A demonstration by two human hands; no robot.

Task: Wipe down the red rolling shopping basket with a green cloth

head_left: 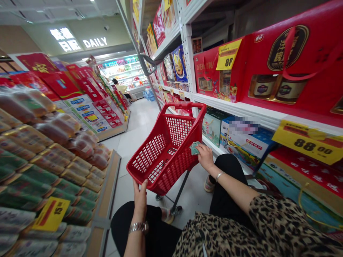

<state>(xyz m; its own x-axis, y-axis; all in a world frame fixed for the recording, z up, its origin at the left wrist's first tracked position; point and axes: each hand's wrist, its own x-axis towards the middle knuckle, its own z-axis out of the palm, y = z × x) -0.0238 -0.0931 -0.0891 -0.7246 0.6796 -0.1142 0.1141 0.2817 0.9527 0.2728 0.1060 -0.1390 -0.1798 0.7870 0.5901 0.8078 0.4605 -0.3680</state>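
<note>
**Item: red shopping trolley, held at the rim by both my hands**

My left fingers [139, 190] are curled closed around the near rim of the red plastic shopping trolley [160, 175]. My right fingers [202, 151] lie together over a crumpled teal cloth [194, 148] at the trolley's right rim; whether they grip it, I cannot tell. A silver bracelet watch [138, 227] sits on my left wrist, a thin bangle [219, 175] on my right, above black trousers [227, 171] and a leopard-print top [273, 221].

Position: directly before my knees, on thin metal legs and casters [175, 210], on a pale tile floor [134, 132].

Handling, as judged: light and stiff, with a mesh wall offering finger holes. The rim or the looped red handle [184, 105] looks the surest hold. The cloth looks soft and apt to slip.

Right: red gift boxes [292, 60] on a white metal shelf [235, 109], with a yellow 88.00 price tag [308, 142].

Left: stacked wrapped packs [34, 178].

Far aisle: another person [119, 87] near a lit chilled display [123, 73].
</note>
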